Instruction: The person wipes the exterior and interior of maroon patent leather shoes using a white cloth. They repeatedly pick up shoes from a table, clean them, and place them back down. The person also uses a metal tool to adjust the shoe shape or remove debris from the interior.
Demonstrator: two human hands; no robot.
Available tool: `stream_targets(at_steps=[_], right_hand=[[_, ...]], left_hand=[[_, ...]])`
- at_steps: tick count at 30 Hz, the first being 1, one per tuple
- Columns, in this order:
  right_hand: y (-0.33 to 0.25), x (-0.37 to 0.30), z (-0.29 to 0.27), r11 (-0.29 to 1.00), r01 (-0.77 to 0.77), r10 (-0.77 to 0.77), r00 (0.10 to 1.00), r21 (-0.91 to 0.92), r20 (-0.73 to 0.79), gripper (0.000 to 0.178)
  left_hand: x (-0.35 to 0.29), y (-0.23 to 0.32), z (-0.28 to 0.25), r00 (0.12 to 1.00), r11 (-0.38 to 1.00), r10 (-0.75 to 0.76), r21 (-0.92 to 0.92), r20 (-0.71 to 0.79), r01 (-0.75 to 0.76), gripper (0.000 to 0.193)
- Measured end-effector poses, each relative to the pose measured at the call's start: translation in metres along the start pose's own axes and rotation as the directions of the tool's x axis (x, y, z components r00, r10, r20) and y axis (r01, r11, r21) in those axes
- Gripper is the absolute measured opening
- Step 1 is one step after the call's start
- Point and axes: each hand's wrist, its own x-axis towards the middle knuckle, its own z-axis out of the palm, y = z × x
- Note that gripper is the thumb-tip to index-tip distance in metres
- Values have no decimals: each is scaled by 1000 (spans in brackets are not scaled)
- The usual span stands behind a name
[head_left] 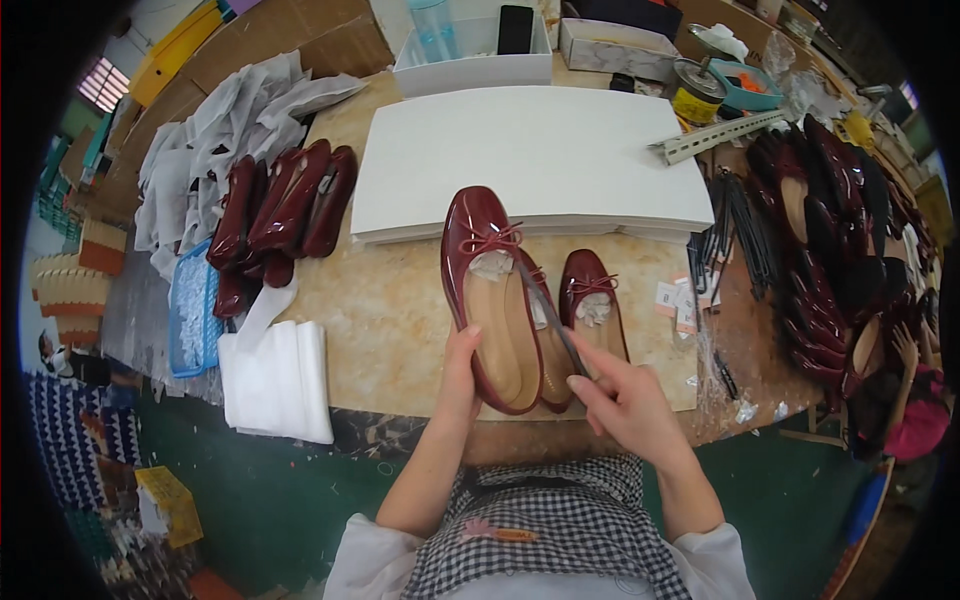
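Note:
My left hand (pixel 457 380) is closed around the heel side of a glossy burgundy ballet flat (pixel 459 262). This shoe has a thin bow, a tan insole and crumpled white stuffing in its toe; it points away from me. In my right hand (pixel 632 402) is a long, thin dark-grey tool (pixel 545 303), its exact kind unclear. The tool's far end lies by the bow, along the shoe's right edge. Partly hidden behind the held shoe is another burgundy flat (pixel 557 385). A third matching flat (pixel 583 268) rests on the table just to the right.
A stack of white sheets (pixel 520 150) fills the table's middle back. Burgundy shoes (pixel 290 215), a blue basket (pixel 172 320) and folded white cloth (pixel 275 385) stand left. Right are tags (pixel 685 305), black strips (pixel 745 240) and a shoe pile (pixel 820 270). Another person (pixel 915 415) sits far right.

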Motion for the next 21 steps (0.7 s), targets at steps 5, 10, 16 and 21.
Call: stream_targets(at_steps=[5,10,16,21], right_hand=[[-5,11,17,991,124,-124,992,-51,18,37],[-12,15,28,986,146,-151,987,-76,-60,34],[4,42,64,785,470,-607,713,-403,-351,34],[23,39,55,907,298,-294,954,-299,57,39]], left_hand=[[0,-7,-10,990,985,135,100,47,-139,53],[-9,3,-3,977,957,190,205,93,-206,50],[-18,-33,-6,979,943,194,285,-54,-171,64],[-13,-48,-17,987,990,75,131,-145,-56,58]])
